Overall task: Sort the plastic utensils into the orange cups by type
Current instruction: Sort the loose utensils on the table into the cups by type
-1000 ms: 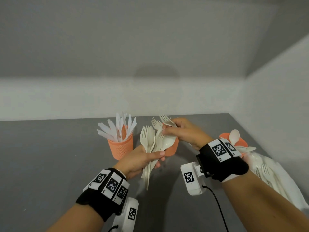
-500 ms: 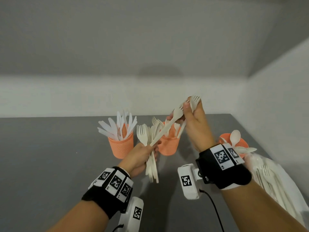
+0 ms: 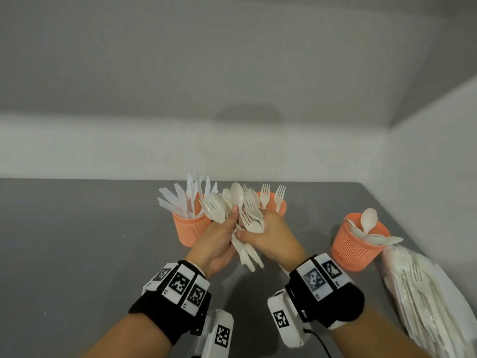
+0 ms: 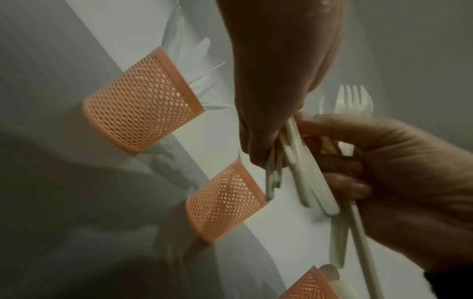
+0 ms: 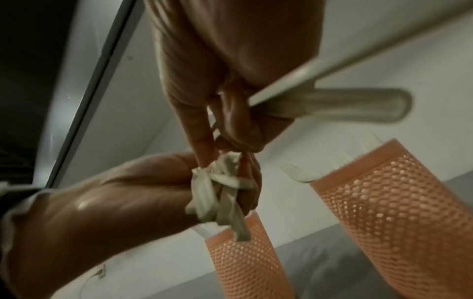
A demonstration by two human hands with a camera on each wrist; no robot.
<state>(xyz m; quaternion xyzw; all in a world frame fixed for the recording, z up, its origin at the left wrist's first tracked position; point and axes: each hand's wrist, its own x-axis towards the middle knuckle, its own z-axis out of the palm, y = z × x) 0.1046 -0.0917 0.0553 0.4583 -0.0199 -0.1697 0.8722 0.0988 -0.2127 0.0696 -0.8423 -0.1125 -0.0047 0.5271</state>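
Both hands, left (image 3: 215,244) and right (image 3: 271,237), grip the utensil bundle (image 3: 241,215) at frame centre; bare desk (image 3: 77,241) lies lower left.

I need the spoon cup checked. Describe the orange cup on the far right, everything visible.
The orange cup on the far right is a mesh-walled plastic cup with a solid rim, upright on the grey table. White plastic spoons sit loosely in it; one bowl stands up, others lean over the rim. No hand touches it. A pile of bagged utensils lies at its right.
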